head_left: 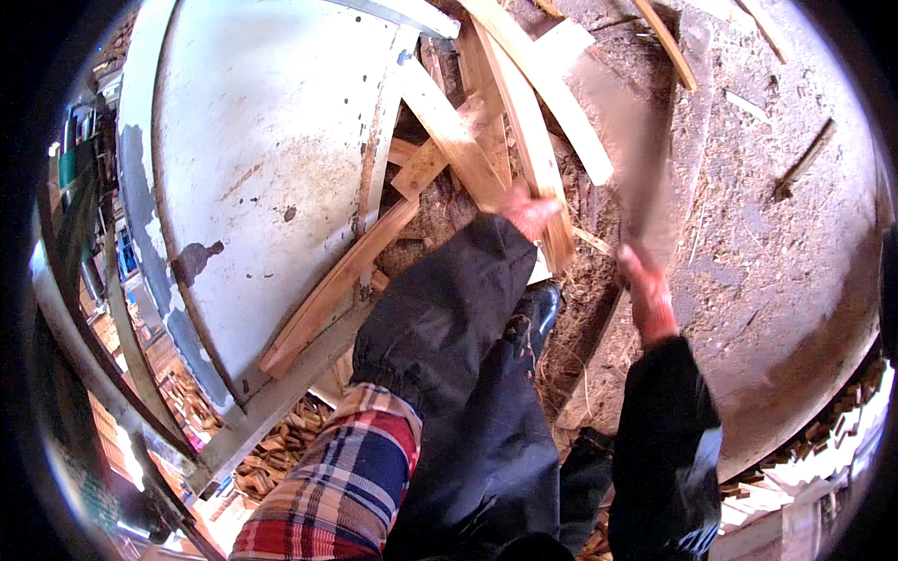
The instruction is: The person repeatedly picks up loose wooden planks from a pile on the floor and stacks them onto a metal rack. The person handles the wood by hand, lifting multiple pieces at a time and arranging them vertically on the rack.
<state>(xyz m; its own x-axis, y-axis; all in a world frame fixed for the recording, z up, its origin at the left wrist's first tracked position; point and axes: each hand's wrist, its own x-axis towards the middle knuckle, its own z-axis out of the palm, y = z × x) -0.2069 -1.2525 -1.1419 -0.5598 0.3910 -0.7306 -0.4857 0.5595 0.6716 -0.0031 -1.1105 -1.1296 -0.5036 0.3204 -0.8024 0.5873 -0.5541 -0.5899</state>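
Note:
My left hand (pixel 530 213), its fingers closed, is on a long pale wooden strip (pixel 526 131) that slants up and away in front of me. Beside that strip lie a curved wooden strip (pixel 561 89) and a shorter wooden board (pixel 454 136), crossed over other offcuts. To the right, my right hand (pixel 647 294) is closed at the lower end of a long brownish shape (pixel 645 159). Motion smears that shape, so its kind cannot be told. Black sleeves cover both forearms, with a plaid sleeve above the left one.
A worn white metal panel (pixel 271 159) stands at the left, a reddish wooden strip (pixel 341 285) leaning along its edge. Sawdust and splinters cover the ground (pixel 748 215) at right. My black shoe (pixel 544 304) is between my hands. Small wood blocks (pixel 285 444) are heaped at lower left.

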